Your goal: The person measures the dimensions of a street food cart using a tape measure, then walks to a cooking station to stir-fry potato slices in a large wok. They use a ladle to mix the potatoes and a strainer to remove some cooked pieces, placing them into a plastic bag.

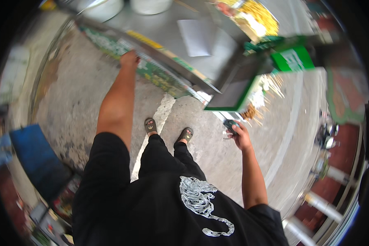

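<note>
My left hand is closed at the edge of a metal food stall counter, over the printed green banner along its front; whether its fingers grip the edge or the banner cannot be told. On the right, my right hand holds a small dark object, blurred, below the counter's corner. A white sheet lies on the counter. Near the corner stands a green-edged dark panel or box. Beside it are skewered foods with thin wooden sticks.
White round containers stand at the counter's far left. A tray of yellow food and a green box are at upper right. A blue-covered object stands at left. Parked motorcycles are far right.
</note>
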`<move>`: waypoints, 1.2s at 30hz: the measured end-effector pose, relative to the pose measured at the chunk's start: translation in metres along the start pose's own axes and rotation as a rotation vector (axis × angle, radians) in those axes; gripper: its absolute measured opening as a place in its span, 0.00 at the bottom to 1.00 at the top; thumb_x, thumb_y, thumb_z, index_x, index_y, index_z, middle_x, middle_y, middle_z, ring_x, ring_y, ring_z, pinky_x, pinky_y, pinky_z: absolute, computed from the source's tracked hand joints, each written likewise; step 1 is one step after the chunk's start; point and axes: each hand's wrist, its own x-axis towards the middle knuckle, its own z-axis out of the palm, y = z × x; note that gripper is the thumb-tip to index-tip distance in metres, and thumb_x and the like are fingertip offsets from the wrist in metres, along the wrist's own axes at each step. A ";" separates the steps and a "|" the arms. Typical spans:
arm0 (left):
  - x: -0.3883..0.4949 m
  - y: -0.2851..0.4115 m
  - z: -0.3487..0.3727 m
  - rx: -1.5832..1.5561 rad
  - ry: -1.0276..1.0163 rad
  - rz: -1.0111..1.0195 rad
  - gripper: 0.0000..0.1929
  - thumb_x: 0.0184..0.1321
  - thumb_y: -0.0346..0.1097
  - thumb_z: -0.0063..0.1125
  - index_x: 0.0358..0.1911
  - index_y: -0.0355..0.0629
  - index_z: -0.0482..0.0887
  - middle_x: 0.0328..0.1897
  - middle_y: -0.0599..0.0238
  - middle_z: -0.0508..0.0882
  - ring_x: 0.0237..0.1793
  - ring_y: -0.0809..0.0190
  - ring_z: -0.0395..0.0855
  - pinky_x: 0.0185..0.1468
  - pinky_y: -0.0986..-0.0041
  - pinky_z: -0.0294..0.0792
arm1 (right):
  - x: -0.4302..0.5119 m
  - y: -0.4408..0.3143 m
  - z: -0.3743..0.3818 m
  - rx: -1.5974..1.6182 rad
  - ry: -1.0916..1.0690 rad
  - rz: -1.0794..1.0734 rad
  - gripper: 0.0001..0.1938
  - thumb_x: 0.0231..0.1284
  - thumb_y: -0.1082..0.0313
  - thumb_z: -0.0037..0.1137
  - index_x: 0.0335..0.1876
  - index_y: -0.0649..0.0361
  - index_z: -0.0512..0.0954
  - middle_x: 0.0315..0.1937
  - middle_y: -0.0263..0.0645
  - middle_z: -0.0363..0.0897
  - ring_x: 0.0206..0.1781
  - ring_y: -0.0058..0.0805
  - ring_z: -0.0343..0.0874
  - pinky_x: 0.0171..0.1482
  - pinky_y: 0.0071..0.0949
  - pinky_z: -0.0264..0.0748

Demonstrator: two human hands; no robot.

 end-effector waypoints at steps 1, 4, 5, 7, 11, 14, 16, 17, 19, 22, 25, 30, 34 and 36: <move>0.007 0.005 -0.005 -0.170 0.078 -0.055 0.05 0.58 0.30 0.54 0.32 0.35 0.76 0.30 0.57 0.78 0.26 0.58 0.77 0.22 0.70 0.68 | 0.007 -0.006 -0.005 -0.019 -0.023 0.011 0.27 0.59 0.62 0.58 0.61 0.64 0.66 0.45 0.39 0.77 0.41 0.29 0.79 0.37 0.28 0.74; -0.022 0.012 0.010 -0.192 0.042 -0.130 0.12 0.52 0.25 0.63 0.40 0.40 0.76 0.34 0.58 0.80 0.30 0.58 0.80 0.24 0.70 0.72 | -0.011 0.002 -0.024 0.026 0.122 0.028 0.25 0.57 0.64 0.60 0.58 0.63 0.68 0.43 0.38 0.77 0.40 0.25 0.79 0.36 0.24 0.75; -0.008 0.015 -0.003 -0.283 0.033 -0.083 0.09 0.57 0.28 0.58 0.41 0.42 0.77 0.37 0.58 0.81 0.31 0.59 0.81 0.23 0.67 0.72 | -0.008 0.001 -0.031 0.007 0.120 0.014 0.24 0.56 0.65 0.60 0.58 0.62 0.69 0.41 0.37 0.78 0.39 0.24 0.79 0.36 0.23 0.75; -0.003 0.015 -0.007 -0.234 -0.016 -0.093 0.14 0.67 0.43 0.43 0.51 0.49 0.75 0.50 0.65 0.81 0.47 0.58 0.82 0.46 0.64 0.78 | -0.009 0.013 -0.050 0.066 0.157 0.003 0.24 0.53 0.64 0.64 0.56 0.61 0.71 0.39 0.36 0.79 0.37 0.24 0.79 0.34 0.23 0.74; 0.000 0.021 0.005 -0.151 -0.019 -0.074 0.13 0.66 0.43 0.44 0.49 0.48 0.75 0.48 0.64 0.81 0.45 0.57 0.82 0.44 0.64 0.77 | -0.020 0.038 -0.086 0.148 0.252 0.017 0.22 0.52 0.65 0.64 0.53 0.60 0.71 0.35 0.36 0.79 0.33 0.23 0.79 0.33 0.23 0.73; 0.001 0.030 0.005 -0.113 -0.004 -0.047 0.13 0.66 0.43 0.45 0.48 0.47 0.76 0.47 0.63 0.81 0.43 0.57 0.81 0.43 0.64 0.76 | -0.017 0.053 -0.110 0.178 0.264 0.008 0.22 0.51 0.66 0.63 0.53 0.59 0.71 0.34 0.36 0.79 0.33 0.24 0.79 0.32 0.22 0.71; -0.001 0.031 -0.001 -0.098 0.012 -0.036 0.13 0.66 0.42 0.45 0.47 0.47 0.76 0.46 0.63 0.81 0.42 0.57 0.81 0.42 0.64 0.76 | -0.013 0.060 -0.124 0.189 0.267 0.011 0.23 0.50 0.67 0.63 0.53 0.59 0.71 0.36 0.35 0.79 0.34 0.23 0.78 0.32 0.22 0.70; -0.001 0.030 -0.004 -0.093 0.020 -0.035 0.12 0.66 0.42 0.45 0.47 0.46 0.76 0.46 0.63 0.81 0.42 0.57 0.81 0.41 0.63 0.76 | -0.011 0.062 -0.131 0.190 0.269 0.011 0.23 0.50 0.67 0.63 0.53 0.59 0.71 0.37 0.34 0.78 0.34 0.23 0.78 0.32 0.22 0.70; -0.005 0.030 -0.008 -0.082 0.033 -0.026 0.12 0.65 0.42 0.46 0.46 0.46 0.76 0.45 0.62 0.81 0.41 0.57 0.81 0.41 0.63 0.75 | -0.005 0.064 -0.141 0.165 0.269 0.006 0.24 0.49 0.67 0.63 0.54 0.59 0.71 0.38 0.34 0.78 0.35 0.23 0.77 0.33 0.22 0.69; -0.010 0.030 -0.014 -0.066 0.049 -0.020 0.12 0.65 0.42 0.46 0.45 0.45 0.76 0.44 0.62 0.81 0.40 0.57 0.81 0.39 0.63 0.75 | 0.002 0.067 -0.150 0.165 0.295 0.019 0.24 0.48 0.67 0.63 0.53 0.59 0.71 0.37 0.34 0.78 0.35 0.23 0.77 0.33 0.22 0.69; -0.014 0.031 -0.016 -0.050 0.059 -0.017 0.11 0.65 0.41 0.47 0.44 0.44 0.76 0.42 0.61 0.81 0.38 0.57 0.81 0.38 0.63 0.74 | 0.009 0.069 -0.155 0.161 0.294 0.031 0.24 0.48 0.67 0.63 0.54 0.58 0.71 0.37 0.34 0.78 0.35 0.23 0.77 0.33 0.22 0.68; -0.018 0.035 -0.022 -0.032 0.070 -0.006 0.11 0.64 0.41 0.48 0.42 0.42 0.76 0.40 0.60 0.81 0.36 0.57 0.80 0.35 0.63 0.73 | 0.017 0.076 -0.159 0.203 0.299 0.056 0.24 0.48 0.66 0.63 0.54 0.57 0.71 0.37 0.35 0.79 0.35 0.24 0.78 0.32 0.23 0.68; -0.018 0.038 -0.026 -0.023 0.078 0.000 0.11 0.64 0.41 0.49 0.40 0.41 0.77 0.39 0.59 0.81 0.34 0.56 0.80 0.34 0.63 0.72 | 0.017 0.080 -0.164 0.240 0.299 0.062 0.25 0.49 0.65 0.62 0.56 0.57 0.69 0.39 0.36 0.79 0.36 0.24 0.79 0.33 0.23 0.68; -0.018 0.037 -0.030 -0.017 0.081 0.001 0.11 0.63 0.40 0.49 0.39 0.40 0.77 0.38 0.58 0.81 0.33 0.56 0.80 0.33 0.63 0.72 | 0.012 0.082 -0.167 0.281 0.289 0.068 0.27 0.49 0.65 0.61 0.57 0.57 0.68 0.41 0.37 0.78 0.36 0.24 0.79 0.34 0.23 0.68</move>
